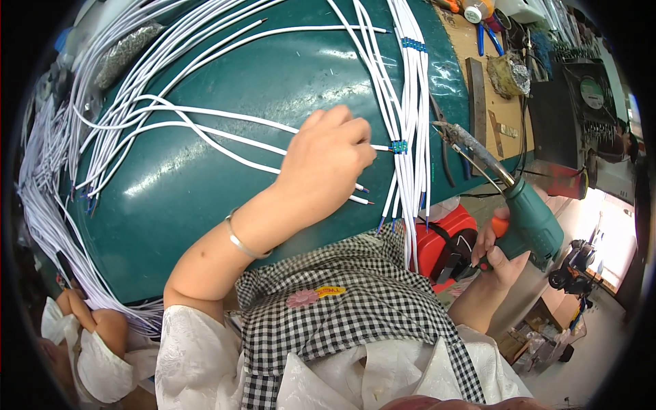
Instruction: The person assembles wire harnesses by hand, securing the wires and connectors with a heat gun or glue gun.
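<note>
A white wire (pixel 379 147) lies across the green mat (pixel 205 184), pinched at one end in the fingers of our left hand (pixel 328 160); its free tip meets a small blue-green band (pixel 399 146) on a bundle (pixel 410 123) of white wires running top to bottom just right of the hand. Two more loose wires (pixel 205 130) curve under the hand and poke out below it, bare tips showing. A metal bracelet (pixel 239 242) sits on our left wrist. Our right hand (pixel 502 256) is closed round the green handle of a soldering gun (pixel 526 212), finger on its orange trigger, the gun's long dull tip (pixel 458 133) held just right of the bundle, near the band but apart from it. A second blue band (pixel 413 45) marks the bundle higher up. More white wires (pixel 123 75) fan over the mat's left side. Beyond the mat's right edge, on a brown bench (pixel 478 48), lie a metal bar (pixel 476 89) and a foil-wrapped lump (pixel 509 74). A red case (pixel 437 239) sits below the bundle, by our checked apron (pixel 355 301).
</note>
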A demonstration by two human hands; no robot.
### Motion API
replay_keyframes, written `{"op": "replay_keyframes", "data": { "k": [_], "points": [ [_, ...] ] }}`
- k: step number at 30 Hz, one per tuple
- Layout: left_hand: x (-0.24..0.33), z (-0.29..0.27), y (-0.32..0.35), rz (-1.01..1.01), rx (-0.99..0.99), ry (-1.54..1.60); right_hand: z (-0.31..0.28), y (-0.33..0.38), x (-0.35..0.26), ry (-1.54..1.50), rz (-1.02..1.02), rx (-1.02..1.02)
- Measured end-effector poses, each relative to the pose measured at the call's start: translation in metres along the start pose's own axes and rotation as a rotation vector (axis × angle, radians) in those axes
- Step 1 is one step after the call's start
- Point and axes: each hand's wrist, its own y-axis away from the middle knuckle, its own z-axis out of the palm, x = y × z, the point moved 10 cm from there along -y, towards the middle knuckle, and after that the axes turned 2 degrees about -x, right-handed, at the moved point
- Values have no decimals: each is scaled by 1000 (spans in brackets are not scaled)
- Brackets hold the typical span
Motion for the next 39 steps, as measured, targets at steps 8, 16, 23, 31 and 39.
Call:
{"op": "replay_keyframes", "data": {
  "k": [8,16,23,31,39],
  "points": [
    [-4,15,18,-101,-335,29,0,0,11,-57,-20,-35],
    [19,-8,-2,-98,-158,351,41,-15,24,-166,-59,-66],
    [44,-13,-8,64,-2,474,83,-33,37,-267,27,-117],
    [50,-13,-1,132,22,501,92,-39,47,-299,109,-221],
    [47,-2,3,141,9,390,86,-44,39,-17,-80,-48]
  ]
}}
